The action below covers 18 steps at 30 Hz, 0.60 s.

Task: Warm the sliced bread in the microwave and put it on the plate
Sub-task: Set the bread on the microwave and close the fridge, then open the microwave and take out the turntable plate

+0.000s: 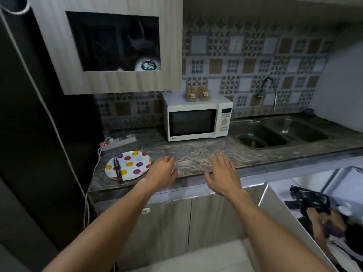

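Head view: my left hand (163, 169) and right hand (222, 171) hover open and empty over the countertop (196, 152). Bagged sliced bread (197, 93) sits atop the closed microwave (196, 120); likely light and soft, best lifted gently by its sides.

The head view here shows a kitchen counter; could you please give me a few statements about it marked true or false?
1. The microwave door is open. False: it is closed.
2. Two bags of bread sit on top of the microwave. True.
3. The left hand holds the spotted plate. False: it holds nothing, beside the plate.
4. A dark utensil lies across the plate. True.
5. The right hand is open and holds nothing. True.
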Each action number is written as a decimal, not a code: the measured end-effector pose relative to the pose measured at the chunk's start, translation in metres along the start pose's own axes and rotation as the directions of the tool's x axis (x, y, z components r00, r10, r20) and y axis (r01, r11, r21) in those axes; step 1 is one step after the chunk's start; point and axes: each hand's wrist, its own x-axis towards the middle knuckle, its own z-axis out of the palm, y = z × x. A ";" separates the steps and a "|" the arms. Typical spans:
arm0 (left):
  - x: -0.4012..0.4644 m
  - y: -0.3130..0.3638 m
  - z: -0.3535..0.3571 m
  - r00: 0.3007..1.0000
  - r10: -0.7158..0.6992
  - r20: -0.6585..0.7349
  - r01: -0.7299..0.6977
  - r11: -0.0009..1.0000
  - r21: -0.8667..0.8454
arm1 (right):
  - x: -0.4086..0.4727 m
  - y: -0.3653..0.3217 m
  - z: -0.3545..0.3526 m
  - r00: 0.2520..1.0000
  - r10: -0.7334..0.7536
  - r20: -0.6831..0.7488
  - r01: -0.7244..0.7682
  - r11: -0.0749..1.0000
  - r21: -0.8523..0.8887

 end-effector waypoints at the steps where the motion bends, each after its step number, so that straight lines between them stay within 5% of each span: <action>1: 0.023 -0.001 0.005 0.999 -0.003 0.038 0.003 1.000 0.004 | 0.017 0.008 0.004 1.000 0.024 0.009 -0.024 1.000 0.009; 5: 0.105 -0.005 0.016 0.987 -0.037 0.159 0.039 0.999 -0.006 | 0.074 0.034 0.008 0.998 0.057 0.039 -0.057 0.998 0.007; 18: 0.291 0.023 0.063 0.977 0.018 0.210 -0.019 1.000 0.005 | 0.227 0.134 0.012 0.982 0.187 0.022 -0.187 0.982 0.015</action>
